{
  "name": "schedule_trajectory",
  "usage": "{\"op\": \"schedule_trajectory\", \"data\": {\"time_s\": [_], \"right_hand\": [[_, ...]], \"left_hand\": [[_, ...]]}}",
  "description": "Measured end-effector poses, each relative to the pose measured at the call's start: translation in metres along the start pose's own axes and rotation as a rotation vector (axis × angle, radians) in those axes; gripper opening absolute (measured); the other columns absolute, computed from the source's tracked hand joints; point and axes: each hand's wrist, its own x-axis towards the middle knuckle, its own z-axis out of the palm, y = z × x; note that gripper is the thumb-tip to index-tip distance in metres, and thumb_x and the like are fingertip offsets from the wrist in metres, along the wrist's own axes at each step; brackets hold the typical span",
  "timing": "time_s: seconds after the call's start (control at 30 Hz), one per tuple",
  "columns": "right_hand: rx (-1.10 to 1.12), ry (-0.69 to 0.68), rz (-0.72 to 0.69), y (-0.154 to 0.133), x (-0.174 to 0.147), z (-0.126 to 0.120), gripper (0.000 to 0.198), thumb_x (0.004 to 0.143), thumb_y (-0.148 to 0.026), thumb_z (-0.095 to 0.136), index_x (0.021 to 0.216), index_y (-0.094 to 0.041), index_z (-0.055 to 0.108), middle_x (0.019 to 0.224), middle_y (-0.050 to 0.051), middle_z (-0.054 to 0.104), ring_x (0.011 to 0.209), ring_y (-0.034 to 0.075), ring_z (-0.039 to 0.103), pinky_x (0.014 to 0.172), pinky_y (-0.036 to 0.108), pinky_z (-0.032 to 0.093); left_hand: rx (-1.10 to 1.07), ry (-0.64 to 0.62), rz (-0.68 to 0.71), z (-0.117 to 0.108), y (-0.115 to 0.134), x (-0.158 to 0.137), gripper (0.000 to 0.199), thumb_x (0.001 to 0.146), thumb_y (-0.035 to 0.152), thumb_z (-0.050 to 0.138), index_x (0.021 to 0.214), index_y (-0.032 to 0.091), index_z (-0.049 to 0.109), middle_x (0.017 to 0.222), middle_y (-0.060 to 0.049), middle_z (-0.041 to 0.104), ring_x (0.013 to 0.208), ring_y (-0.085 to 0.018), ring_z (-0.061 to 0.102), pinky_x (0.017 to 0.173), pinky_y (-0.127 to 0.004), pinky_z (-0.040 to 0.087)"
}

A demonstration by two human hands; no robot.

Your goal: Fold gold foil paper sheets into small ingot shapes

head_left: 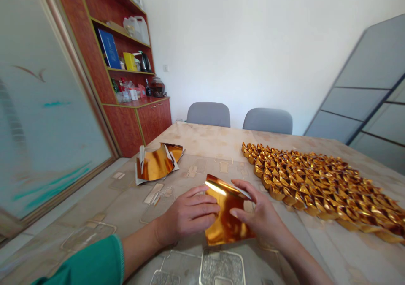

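Note:
A sheet of shiny gold foil paper (226, 217) is tilted up above the table in front of me, its far edge curling over. My left hand (193, 211) is on its left side, fingers laid together across the gold face and the thumb hidden. On the right side, my right hand (256, 209) grips the sheet between a thumb on the front and fingers at the back edge. Farther left lies a loose stack of gold foil sheets (156, 164) with white edges. Many folded gold foil ingots (303, 179) stand in tight rows to the right.
The table (202, 143) has a patterned cover. Two grey chairs (209, 114) stand at its far side. A reddish wooden cabinet (155, 116) with bottles and a kettle is at the back left, beside a frosted glass door (50, 107). Grey panels (363, 82) lean at the right.

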Motion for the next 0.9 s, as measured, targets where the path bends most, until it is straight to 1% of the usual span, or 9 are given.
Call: {"op": "schedule_trajectory", "data": {"time_s": [0.07,0.17,0.27,0.4,0.53,0.63,0.73,0.8,0.9], "right_hand": [[-0.041,0.038,-0.005,0.001,0.001,0.005,0.014,0.083,-0.031,0.064,0.095,-0.024,0.068,0.097,0.005,0.073,0.093,0.026,0.066,0.081,0.038,0.052],[0.012,0.144,0.036,0.003,0.002,0.008,0.015,0.088,-0.034,0.057,0.079,-0.024,0.063,0.075,0.002,0.068,0.071,0.022,0.063,0.062,0.031,0.049],[0.041,0.286,0.068,0.006,0.004,0.009,0.014,0.085,-0.038,0.06,0.08,-0.025,0.06,0.076,0.002,0.066,0.07,0.023,0.062,0.062,0.031,0.049],[0.045,0.312,0.049,0.005,0.003,0.015,0.012,0.087,-0.039,0.059,0.085,-0.027,0.059,0.088,0.004,0.07,0.083,0.025,0.065,0.072,0.033,0.052],[0.052,0.23,0.011,-0.003,0.003,0.018,0.011,0.09,-0.038,0.056,0.091,-0.027,0.06,0.091,0.004,0.07,0.085,0.024,0.066,0.075,0.033,0.053],[-0.067,0.249,-0.067,-0.01,0.0,0.004,0.015,0.087,-0.035,0.062,0.098,-0.025,0.062,0.093,0.006,0.069,0.085,0.025,0.065,0.075,0.036,0.053],[-0.269,0.182,-0.278,-0.014,-0.009,-0.02,0.013,0.082,-0.031,0.067,0.093,-0.025,0.065,0.091,0.007,0.07,0.087,0.026,0.065,0.076,0.037,0.051],[-0.404,0.057,-0.426,-0.01,-0.018,-0.032,0.003,0.083,-0.023,0.066,0.084,-0.026,0.065,0.089,0.006,0.072,0.085,0.025,0.064,0.075,0.036,0.05],[-0.652,-0.158,-0.52,0.003,-0.034,-0.038,0.014,0.086,-0.013,0.061,0.091,-0.026,0.066,0.098,0.004,0.075,0.089,0.023,0.065,0.08,0.036,0.05]], "left_hand": [[-0.015,0.034,-0.066,0.001,0.0,-0.002,0.018,0.095,0.014,0.053,0.097,0.023,0.068,0.107,-0.002,0.076,0.107,-0.017,0.068,0.11,-0.047,0.041],[-0.133,0.167,-0.398,0.002,0.001,-0.003,0.017,0.094,0.017,0.052,0.103,0.023,0.066,0.126,-0.009,0.068,0.119,-0.023,0.062,0.106,-0.05,0.044],[-0.519,0.192,-0.76,0.008,0.008,-0.003,0.037,0.096,0.025,0.05,0.133,0.026,0.05,0.139,-0.014,0.057,0.124,-0.026,0.059,0.096,-0.047,0.054],[-0.886,0.152,-0.862,0.027,0.023,0.002,0.083,0.087,0.029,0.067,0.151,0.029,0.014,0.148,-0.019,0.046,0.122,-0.029,0.06,0.093,-0.046,0.056],[-0.602,0.146,-0.942,0.039,0.029,0.018,0.063,0.091,0.018,0.058,0.147,0.024,0.029,0.133,-0.014,0.061,0.115,-0.024,0.064,0.091,-0.037,0.057],[-0.373,0.179,-0.816,0.029,0.024,0.028,0.042,0.091,0.013,0.053,0.132,0.022,0.05,0.116,-0.009,0.07,0.1,-0.021,0.069,0.083,-0.035,0.058],[-0.174,0.097,-0.326,0.012,0.02,0.028,0.03,0.093,0.019,0.054,0.121,0.023,0.06,0.109,-0.007,0.073,0.098,-0.022,0.066,0.085,-0.038,0.054],[-0.035,-0.015,-0.105,0.005,0.021,0.021,0.023,0.094,0.019,0.054,0.115,0.022,0.064,0.113,-0.006,0.073,0.099,-0.022,0.064,0.088,-0.039,0.05],[0.04,-0.181,-0.092,0.005,0.029,0.004,0.016,0.096,0.019,0.051,0.102,0.02,0.066,0.111,-0.007,0.073,0.092,-0.018,0.065,0.083,-0.033,0.05]]}}
